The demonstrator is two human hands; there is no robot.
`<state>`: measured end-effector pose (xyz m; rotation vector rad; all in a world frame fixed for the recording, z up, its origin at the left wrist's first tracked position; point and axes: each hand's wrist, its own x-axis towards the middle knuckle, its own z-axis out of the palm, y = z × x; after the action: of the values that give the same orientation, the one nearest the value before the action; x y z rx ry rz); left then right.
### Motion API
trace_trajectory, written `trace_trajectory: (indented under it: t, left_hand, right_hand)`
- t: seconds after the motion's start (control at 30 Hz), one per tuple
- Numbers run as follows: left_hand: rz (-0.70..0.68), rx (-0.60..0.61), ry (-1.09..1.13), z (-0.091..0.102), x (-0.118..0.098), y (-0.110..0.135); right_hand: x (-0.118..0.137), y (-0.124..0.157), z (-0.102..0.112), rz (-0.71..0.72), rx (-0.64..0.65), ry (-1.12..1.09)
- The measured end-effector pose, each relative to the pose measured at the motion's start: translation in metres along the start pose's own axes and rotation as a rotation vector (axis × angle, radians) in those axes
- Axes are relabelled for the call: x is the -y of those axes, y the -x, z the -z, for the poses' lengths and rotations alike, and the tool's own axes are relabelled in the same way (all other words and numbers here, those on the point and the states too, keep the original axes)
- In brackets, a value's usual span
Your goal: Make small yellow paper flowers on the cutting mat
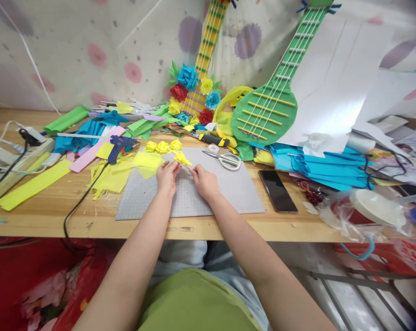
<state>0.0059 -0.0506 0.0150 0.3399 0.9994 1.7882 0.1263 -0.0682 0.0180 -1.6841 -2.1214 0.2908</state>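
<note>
Above the grey cutting mat [139, 202], my left hand [167, 178] pinches a yellow paper flower [182, 159] near its base. My right hand [205, 180] is closed beside the flower's right edge, thumb and finger pressed together; what they pinch is too small to make out. Several finished yellow paper flowers [162, 147] lie just behind the hands. Sheets of yellow crepe paper [147, 161] are left of my left hand. Scissors with white handles [229, 162] rest on the mat behind my right hand, and a small white roll [213, 148] is next to them.
A blue glue gun [116, 149] stands at the left, its black cord running over the table edge. A phone [277, 191] lies right of the mat. Behind are a green paper lute [266, 115], a yellow flower-covered one [194, 99], and blue crepe paper [325, 168]. A power strip [18, 168] sits far left.
</note>
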Motion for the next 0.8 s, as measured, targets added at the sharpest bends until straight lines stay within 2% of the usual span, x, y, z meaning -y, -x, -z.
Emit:
trace_trajectory:
  t: [0.23,0.43,0.63,0.8]
  left_hand:
    - [0.028,-0.013,-0.014,-0.0012,-0.0028,0.0011]
    - [-0.022,-0.133,0.03,-0.005,-0.0033,0.0009]
    - [-0.051,-0.131,0.024,-0.0053,-0.0036,0.0004]
    - [-0.036,-0.054,0.026,-0.0021,-0.0041,0.0003]
  right_hand:
    - [-0.0005,0.002,0.0014,0.038,0.002,-0.024]
    - [-0.0005,0.0029,-0.0007,0.051,-0.013,-0.014]
    - [0.0004,0.0028,-0.0012,0.049,-0.017,0.011]
    - [0.0002,0.0022,-0.0013,0.04,-0.018,-0.002]
